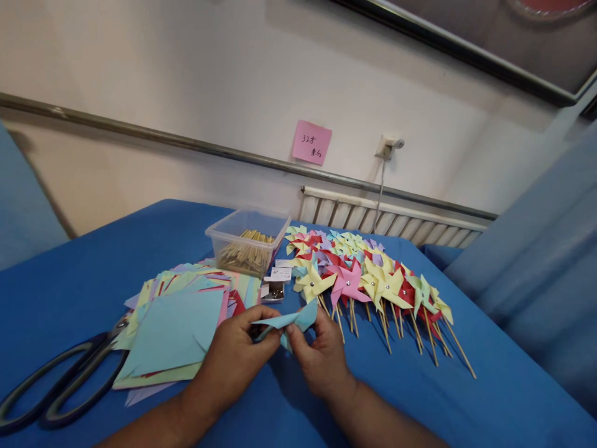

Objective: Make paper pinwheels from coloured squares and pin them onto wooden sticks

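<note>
Blue cloth (489, 398) covers the table, and a pale wall (140, 74) stands behind it. From the head view, the one view that shows, two bare hands are over the front of the table. Left hand (237, 348) and right hand (321, 358) are close together, both pinching one bent blue paper (284, 320) between them with thumbs and fingers. The blue paper is up off the cloth, and its long way runs from side to side, from one hand to the other, with its right end tipped up. Some of its folds are hidden by the fingers. Just past it, a bit to the left, is a small open box (273, 291) with dark, shiny bits inside, too small to tell what they are. The left hand is nearer to that box, and nearer to the pile of sheets (181, 330) on its left. Big scissors (84, 373) lie left of the sheets, with their blades partly hidden. Behind the sheets is a clear tub (215, 244) of thin sticks (247, 252). The right hand is nearer to the pinwheels (347, 283), which lie in a bright bunch with sticks pointing toward the front. On the wall are a pink note (311, 143), a plug (387, 147) and a white heater (354, 211). A blue curtain (550, 261) hangs at the right.
</note>
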`<action>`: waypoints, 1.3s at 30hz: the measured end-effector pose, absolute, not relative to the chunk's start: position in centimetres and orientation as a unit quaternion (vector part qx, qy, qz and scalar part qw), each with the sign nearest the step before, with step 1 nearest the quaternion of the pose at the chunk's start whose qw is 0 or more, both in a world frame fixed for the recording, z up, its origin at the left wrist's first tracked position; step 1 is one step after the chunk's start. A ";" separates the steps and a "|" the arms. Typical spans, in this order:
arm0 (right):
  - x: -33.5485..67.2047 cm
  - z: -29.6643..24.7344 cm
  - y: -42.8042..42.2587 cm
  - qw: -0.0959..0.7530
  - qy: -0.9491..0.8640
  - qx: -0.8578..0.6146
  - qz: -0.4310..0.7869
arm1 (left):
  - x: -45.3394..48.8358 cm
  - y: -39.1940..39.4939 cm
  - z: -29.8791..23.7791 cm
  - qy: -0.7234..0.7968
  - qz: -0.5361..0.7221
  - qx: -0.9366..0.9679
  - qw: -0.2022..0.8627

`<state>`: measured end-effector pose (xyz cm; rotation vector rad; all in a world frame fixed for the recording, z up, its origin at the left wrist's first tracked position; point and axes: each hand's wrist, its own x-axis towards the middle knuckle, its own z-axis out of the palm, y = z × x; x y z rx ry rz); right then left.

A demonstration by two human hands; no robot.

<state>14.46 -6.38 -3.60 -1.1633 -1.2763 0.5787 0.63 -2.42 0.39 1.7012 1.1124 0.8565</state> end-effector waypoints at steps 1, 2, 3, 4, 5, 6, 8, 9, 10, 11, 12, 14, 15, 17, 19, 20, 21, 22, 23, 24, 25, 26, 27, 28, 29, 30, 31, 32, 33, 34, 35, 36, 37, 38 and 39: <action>14.4 -3.6 -6.3 0.618 -0.545 -0.501 0.266 | 0.7 -2.3 0.2 0.443 0.351 0.682 0.464; 14.4 -3.7 -6.2 0.625 -0.535 -0.492 0.286 | 0.7 -2.2 0.0 0.434 0.356 0.674 0.480; 14.4 -3.7 -6.1 0.634 -0.521 -0.479 0.312 | 0.7 -2.1 -0.2 0.424 0.362 0.666 0.496; 14.3 -3.7 -6.0 0.646 -0.503 -0.461 0.343 | 0.7 -2.0 -0.4 0.417 0.368 0.656 0.511; 14.2 -3.7 -5.9 0.658 -0.484 -0.439 0.375 | 0.8 -1.9 -0.6 0.412 0.372 0.646 0.523; 14.1 -3.8 -5.9 0.670 -0.463 -0.416 0.404 | 0.8 -1.8 -0.8 0.410 0.375 0.637 0.533; 13.9 -3.9 -5.7 0.689 -0.425 -0.381 0.447 | 0.8 -1.7 -1.0 0.411 0.374 0.626 0.547; 13.8 -4.0 -5.6 0.694 -0.413 -0.372 0.458 | 0.8 -1.6 -1.0 0.414 0.372 0.623 0.550; 13.8 -4.1 -5.6 0.696 -0.406 -0.368 0.464 | 0.9 -1.6 -0.9 0.417 0.370 0.621 0.551; 13.8 -4.2 -5.5 0.696 -0.405 -0.367 0.466 | 0.9 -1.6 -0.9 0.418 0.369 0.620 0.552; 13.8 -4.4 -5.5 0.694 -0.406 -0.368 0.466 | 0.9 -1.6 -0.8 0.418 0.369 0.619 0.553; 13.9 -4.6 -5.5 0.690 -0.412 -0.372 0.464 | 0.9 -1.6 -0.7 0.416 0.372 0.615 0.557; 13.9 -4.7 -5.5 0.689 -0.413 -0.374 0.464 | 0.9 -1.6 -0.7 0.415 0.372 0.615 0.558; 14.0 -4.8 -5.5 0.686 -0.413 -0.375 0.468 | 0.9 -1.6 -0.8 0.418 0.373 0.615 0.555; 14.0 -4.7 -5.5 0.683 -0.414 -0.375 0.470 | 0.8 -1.5 -1.0 0.418 0.372 0.615 0.555; 13.9 -4.6 -5.6 0.682 -0.417 -0.376 0.468 | 0.8 -1.4 -1.1 0.417 0.372 0.615 0.557; 13.9 -4.5 -5.6 0.681 -0.420 -0.379 0.465 | 0.8 -1.4 -1.2 0.415 0.372 0.613 0.560; 13.9 -4.5 -5.5 0.679 -0.423 -0.383 0.461 | 0.9 -1.3 -1.3 0.414 0.371 0.611 0.563; 13.9 -4.4 -5.5 0.677 -0.427 -0.389 0.456 | 0.9 -1.3 -1.3 0.415 0.373 0.608 0.565; 13.9 -4.4 -5.5 0.674 -0.432 -0.396 0.450 | 1.0 -1.3 -1.3 0.416 0.375 0.604 0.568; 13.9 -4.5 -5.5 0.671 -0.436 -0.404 0.443 | 1.0 -1.3 -1.2 0.417 0.377 0.599 0.571; 13.9 -4.5 -5.5 0.668 -0.442 -0.414 0.433 | 1.1 -1.4 -1.2 0.417 0.379 0.593 0.575; 14.0 -4.5 -5.5 0.663 -0.450 -0.426 0.420 | 1.1 -1.4 -1.1 0.418 0.381 0.587 0.579; 14.0 -4.5 -5.6 0.657 -0.459 -0.441 0.404 | 1.2 -1.5 -0.9 0.418 0.383 0.582 0.584; 14.0 -4.4 -5.7 0.651 -0.470 -0.457 0.383 | 1.3 -1.6 -0.8 0.417 0.383 0.576 0.590; 14.0 -4.3 -5.9 0.642 -0.482 -0.476 0.359 | 1.3 -1.6 -0.7 0.414 0.381 0.572 0.597; 14.1 -4.1 -6.0 0.632 -0.497 -0.494 0.330 | 1.4 -1.7 -0.6 0.409 0.381 0.568 0.603; 14.2 -3.9 -6.2 0.621 -0.513 -0.512 0.298 | 1.4 -1.8 -0.6 0.404 0.383 0.565 0.609; 14.4 -3.8 -6.3 0.611 -0.531 -0.525 0.263 | 1.5 -1.8 -0.5 0.401 0.391 0.560 0.610; 14.6 -3.6 -6.4 0.602 -0.550 -0.533 0.225 | 1.5 -1.9 -0.5 0.402 0.406 0.554 0.606; 14.9 -3.5 -6.4 0.594 -0.571 -0.536 0.185 | 1.4 -1.9 -0.5 0.408 0.424 0.548 0.595; 15.2 -3.4 -6.4 0.587 -0.591 -0.534 0.142 | 1.4 -1.9 -0.4 0.418 0.441 0.544 0.579; 15.5 -3.4 -6.3 0.580 -0.610 -0.530 0.100 | 1.2 -1.9 -0.4 0.432 0.449 0.545 0.561; 15.9 -3.4 -6.1 0.572 -0.628 -0.525 0.059 | 1.1 -1.9 -0.4 0.444 0.444 0.555 0.547; 16.2 -3.4 -6.0 0.560 -0.644 -0.521 0.020 | 0.9 -1.9 -0.3 0.450 0.427 0.569 0.540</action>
